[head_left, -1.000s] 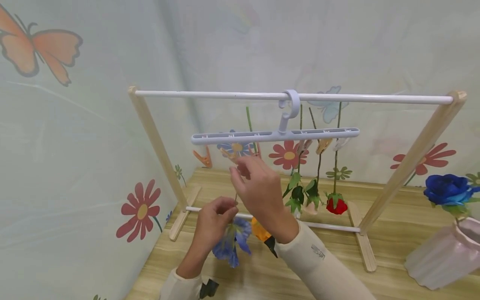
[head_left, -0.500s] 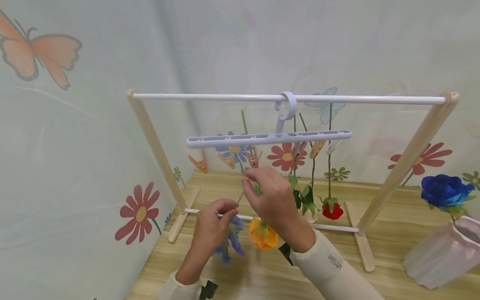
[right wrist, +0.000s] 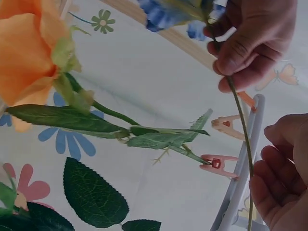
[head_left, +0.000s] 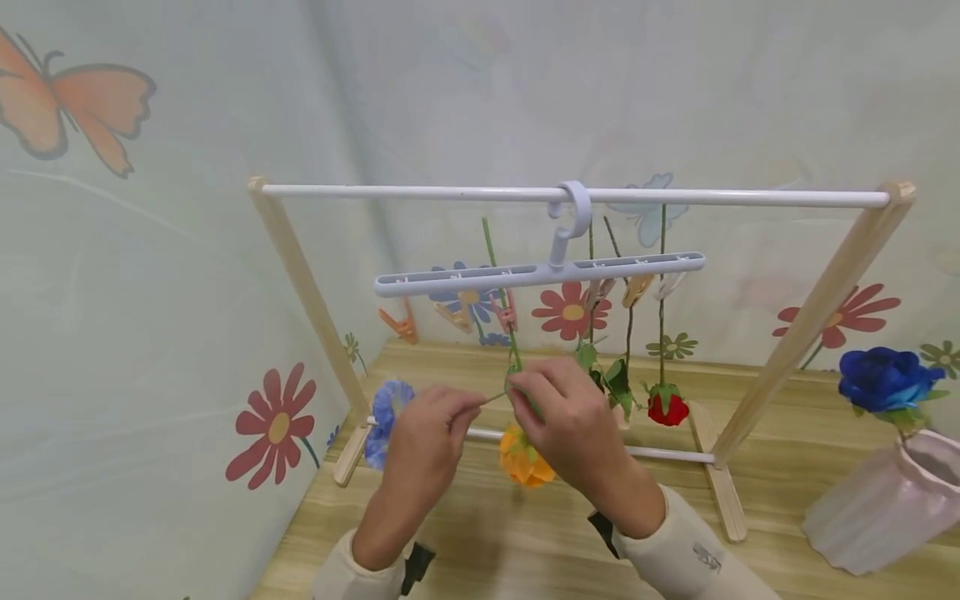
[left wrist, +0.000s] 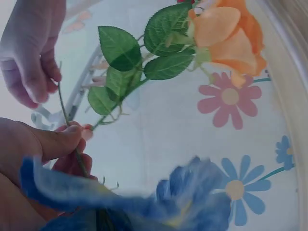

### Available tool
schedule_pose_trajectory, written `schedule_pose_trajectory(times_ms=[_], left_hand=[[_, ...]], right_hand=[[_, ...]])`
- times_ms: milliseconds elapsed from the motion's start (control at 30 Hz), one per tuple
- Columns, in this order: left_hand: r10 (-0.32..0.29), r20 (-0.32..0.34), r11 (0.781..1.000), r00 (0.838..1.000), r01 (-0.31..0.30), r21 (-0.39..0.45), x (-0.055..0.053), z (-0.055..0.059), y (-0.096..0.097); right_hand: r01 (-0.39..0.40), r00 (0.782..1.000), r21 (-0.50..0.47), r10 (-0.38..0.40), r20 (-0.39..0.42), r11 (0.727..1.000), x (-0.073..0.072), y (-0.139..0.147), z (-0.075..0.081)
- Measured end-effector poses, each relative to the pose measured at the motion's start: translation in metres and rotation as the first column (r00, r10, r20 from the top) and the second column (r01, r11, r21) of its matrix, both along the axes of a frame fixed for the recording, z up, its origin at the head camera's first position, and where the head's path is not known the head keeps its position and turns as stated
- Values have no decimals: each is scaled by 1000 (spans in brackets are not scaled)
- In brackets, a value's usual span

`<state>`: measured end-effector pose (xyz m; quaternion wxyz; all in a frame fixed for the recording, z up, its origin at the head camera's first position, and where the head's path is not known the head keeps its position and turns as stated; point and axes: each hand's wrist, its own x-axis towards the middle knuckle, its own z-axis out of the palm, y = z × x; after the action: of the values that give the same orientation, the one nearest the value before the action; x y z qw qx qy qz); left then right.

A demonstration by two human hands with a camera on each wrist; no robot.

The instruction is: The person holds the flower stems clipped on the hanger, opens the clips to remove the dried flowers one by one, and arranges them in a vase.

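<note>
Left hand [head_left: 429, 437] pinches thin green stem [right wrist: 242, 120], apparently steadying ruffled blue flower [head_left: 389, 407] at 9 o'clock. Right hand [head_left: 576, 421] half-curled at 3 o'clock, grip unclear.

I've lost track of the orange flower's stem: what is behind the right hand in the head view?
The orange flower's stem runs from the pink clip down behind the right hand; its bloom shows below. The hand covers most of the stretch between.

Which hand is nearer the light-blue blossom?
Left. The left hand pinches the stem close below the light-blue blossom; the right hand is farther off, beyond the left one, by the stem's other end.
</note>
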<state>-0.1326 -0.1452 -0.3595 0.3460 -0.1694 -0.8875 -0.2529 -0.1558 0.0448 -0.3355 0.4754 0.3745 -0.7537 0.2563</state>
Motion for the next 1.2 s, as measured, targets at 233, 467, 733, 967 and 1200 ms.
schedule_pose_trajectory(times_ms=[233,467,733,967,1200], left_hand=[[-18,-77,992,997,8,-130,0,6,8],[-7,-126,978,992,-19,-210,4,9,16],[17,-156,974,988,-52,-219,9,15,27],[9,-170,976,985,-45,-211,11,14,34],[-146,-183,981,972,118,-156,16,18,37]], right_hand=[[35,999,78,-37,26,996,1,4,-11],[89,991,160,-103,82,983,3,7,-18],[154,983,182,-169,72,971,7,8,-18],[152,982,146,-166,89,977,7,11,-21],[193,970,66,-200,136,979,6,25,-25]])
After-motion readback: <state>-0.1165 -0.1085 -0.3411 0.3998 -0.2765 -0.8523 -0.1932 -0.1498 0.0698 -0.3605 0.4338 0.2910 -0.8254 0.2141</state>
